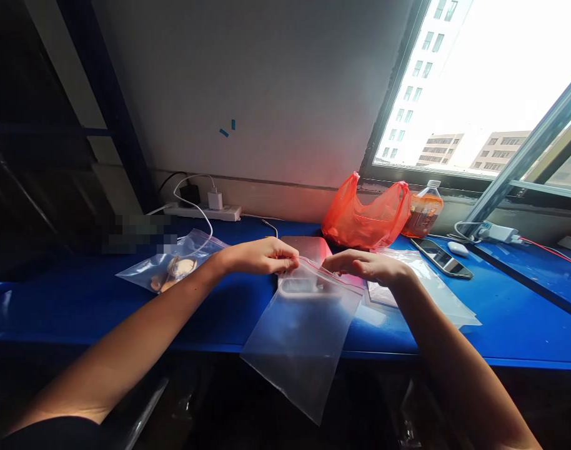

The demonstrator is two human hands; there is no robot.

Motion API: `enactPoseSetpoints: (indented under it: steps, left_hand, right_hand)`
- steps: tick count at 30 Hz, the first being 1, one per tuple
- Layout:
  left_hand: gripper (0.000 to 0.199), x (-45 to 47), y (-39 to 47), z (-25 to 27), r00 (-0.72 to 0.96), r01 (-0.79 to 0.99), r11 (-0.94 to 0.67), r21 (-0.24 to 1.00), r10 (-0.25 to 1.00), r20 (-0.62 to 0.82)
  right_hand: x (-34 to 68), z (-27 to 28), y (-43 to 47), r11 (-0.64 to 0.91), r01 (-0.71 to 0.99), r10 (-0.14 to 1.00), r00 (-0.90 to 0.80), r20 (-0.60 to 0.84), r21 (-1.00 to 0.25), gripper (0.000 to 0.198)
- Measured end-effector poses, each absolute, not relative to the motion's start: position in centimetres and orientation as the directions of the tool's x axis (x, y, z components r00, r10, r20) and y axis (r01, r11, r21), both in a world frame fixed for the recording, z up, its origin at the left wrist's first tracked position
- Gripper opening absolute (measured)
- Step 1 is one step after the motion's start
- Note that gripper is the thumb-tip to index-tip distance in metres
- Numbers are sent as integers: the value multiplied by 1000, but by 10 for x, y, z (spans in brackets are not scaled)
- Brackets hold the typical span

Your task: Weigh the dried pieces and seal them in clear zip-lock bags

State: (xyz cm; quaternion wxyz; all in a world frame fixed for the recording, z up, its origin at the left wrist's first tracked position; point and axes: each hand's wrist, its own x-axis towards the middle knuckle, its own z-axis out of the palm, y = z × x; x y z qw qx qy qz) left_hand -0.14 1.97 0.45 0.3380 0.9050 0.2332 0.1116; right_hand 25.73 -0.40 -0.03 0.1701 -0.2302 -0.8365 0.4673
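Note:
A clear zip-lock bag (299,337) with a red zip line hangs in front of me, its lower end over the table's front edge. My left hand (278,256) pinches its top edge near the left corner. At the right part of the zip line, my right hand (360,265) has its fingers bent onto the bag's mouth; its fingertips are partly hidden. The bag looks flat, with nothing visible inside. Behind it, a pale, rounded box-like object (308,245) shows partly through the plastic. Right of it lies a stack of clear bags (430,290).
On the blue table (515,325), another clear bag (147,269) with tan items lies left. A red plastic bag (360,219), drink bottle (426,209), phone (442,258) and white earbud case (457,249) stand right. A power strip (229,213) with chargers lies along the wall.

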Motion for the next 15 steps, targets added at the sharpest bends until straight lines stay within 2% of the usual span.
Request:
enactPoseSetpoints:
  steps: [6, 8, 12, 15]
  left_hand:
    - [31, 9, 8, 0, 868, 366, -706, 607, 493, 50]
    - [33, 14, 5, -4, 866, 366, -730, 577, 494, 77]
    - [37, 19, 3, -9, 867, 335, -773, 539, 477, 145]
    - [39, 19, 5, -10, 865, 289, -786, 547, 459, 202]
  right_hand:
    - [237, -10, -5, 509, 510, 710, -705, 3, -694, 42]
    - [229, -15, -7, 528, 479, 703, -710, 44, -702, 41]
    - [220, -22, -7, 591, 341, 681, -696, 227, -731, 36]
    - [218, -24, -8, 596, 296, 683, -675, 278, -746, 36]
